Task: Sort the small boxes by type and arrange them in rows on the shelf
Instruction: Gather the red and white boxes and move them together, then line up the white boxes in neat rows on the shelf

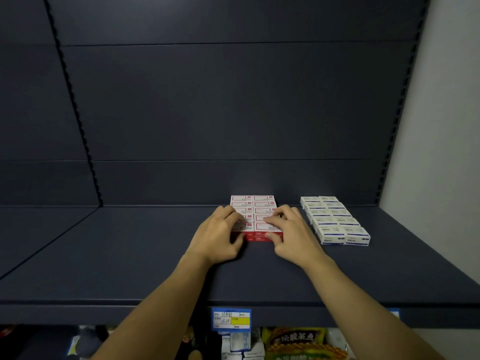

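On the dark shelf (155,255) two sorted blocks are seen: red-and-white boxes (259,203) centre, white boxes (335,219) well apart to the right. The red block's front is clasped by the left hand (218,236) and right hand (291,229); uneven squeezing could buckle its rows.

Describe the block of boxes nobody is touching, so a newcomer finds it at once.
On the dark shelf, look toward the pale wall on the right. There stands the white-and-blue block, two columns wide. Unlike the red-and-white block beside it, no hand rests on it.
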### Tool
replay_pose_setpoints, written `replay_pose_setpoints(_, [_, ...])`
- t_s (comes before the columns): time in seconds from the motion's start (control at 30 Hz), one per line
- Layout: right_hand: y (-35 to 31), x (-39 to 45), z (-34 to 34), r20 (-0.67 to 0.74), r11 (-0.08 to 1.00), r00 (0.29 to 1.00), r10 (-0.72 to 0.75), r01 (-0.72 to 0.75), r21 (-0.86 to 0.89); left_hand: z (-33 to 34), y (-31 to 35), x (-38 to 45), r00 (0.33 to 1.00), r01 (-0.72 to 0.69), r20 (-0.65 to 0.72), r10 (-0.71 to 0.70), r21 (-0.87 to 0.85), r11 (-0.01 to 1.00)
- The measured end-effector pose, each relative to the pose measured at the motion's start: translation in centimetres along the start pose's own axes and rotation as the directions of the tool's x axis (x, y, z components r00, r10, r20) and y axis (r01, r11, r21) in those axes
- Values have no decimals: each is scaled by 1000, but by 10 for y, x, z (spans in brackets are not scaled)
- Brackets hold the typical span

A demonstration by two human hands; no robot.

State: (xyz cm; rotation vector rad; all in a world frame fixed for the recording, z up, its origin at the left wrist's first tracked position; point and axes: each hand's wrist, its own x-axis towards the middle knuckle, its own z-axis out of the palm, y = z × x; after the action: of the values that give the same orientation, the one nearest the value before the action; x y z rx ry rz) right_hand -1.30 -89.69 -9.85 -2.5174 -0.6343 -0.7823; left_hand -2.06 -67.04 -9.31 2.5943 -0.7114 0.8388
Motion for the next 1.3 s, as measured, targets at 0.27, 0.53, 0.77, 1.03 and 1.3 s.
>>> replay_pose_setpoints(0.27, [-6,0,-1,-1,999,1000,23,-23,-42,-1,-1,1,1000,-7,30,6,30,1000])
replay_pose_setpoints(0.53, [-14,-2,-23,108,992,990,95,-85,-93,-13,8,3,993,-36,118,11,213,976])
replay_pose_setpoints(0.77, [2,0,-89,160,963,962,222,-191,-189,-33,48,35,974,-46,224,-19,284,958])
replay_pose_setpoints(1.03, [23,-22,-138,145,856,898,416,-333,-396,-31,104,63,968,-21,249,-26,187,982])
replay_pose_setpoints(1.3, [51,-33,-156,77,799,867,492,-414,-437,1,115,76,978,6,208,-19,62,998])
